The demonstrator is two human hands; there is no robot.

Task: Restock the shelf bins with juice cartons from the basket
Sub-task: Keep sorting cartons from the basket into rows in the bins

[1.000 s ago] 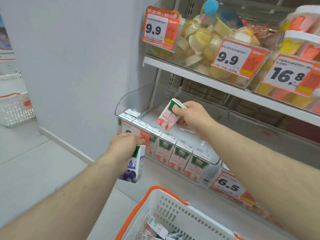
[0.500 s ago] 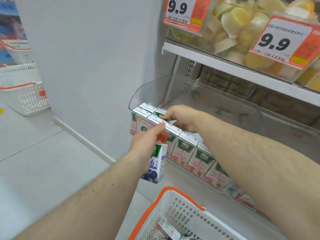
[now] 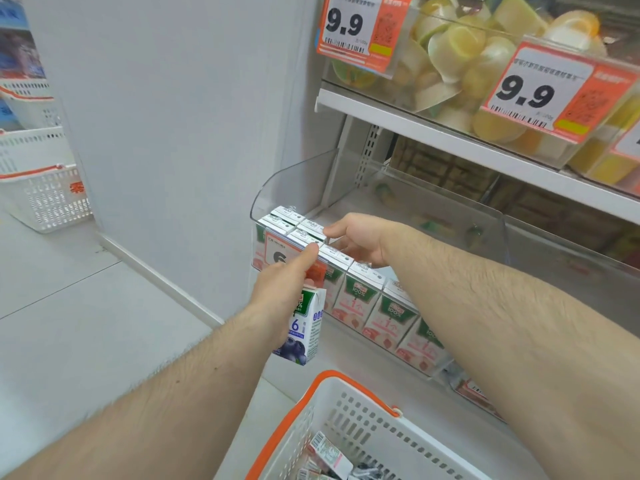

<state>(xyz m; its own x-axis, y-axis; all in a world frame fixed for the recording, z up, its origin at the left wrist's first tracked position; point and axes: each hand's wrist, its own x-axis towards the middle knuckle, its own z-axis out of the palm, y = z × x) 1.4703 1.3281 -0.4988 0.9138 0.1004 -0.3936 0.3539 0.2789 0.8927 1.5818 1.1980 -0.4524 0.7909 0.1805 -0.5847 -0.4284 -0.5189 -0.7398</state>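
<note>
left hand (image 3: pixel 277 289) grips blueberry carton (image 3: pixel 304 330) | right hand (image 3: pixel 356 240) in bin (image 3: pixel 450 209)

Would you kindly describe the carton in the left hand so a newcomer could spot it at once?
Find the clear shelf bin beside the white wall, lined with peach cartons. Just in front of its left end, the left hand holds a blueberry carton hanging below the bin. It alone shows dark blueberries and blue print; its neighbours are pink.
</note>
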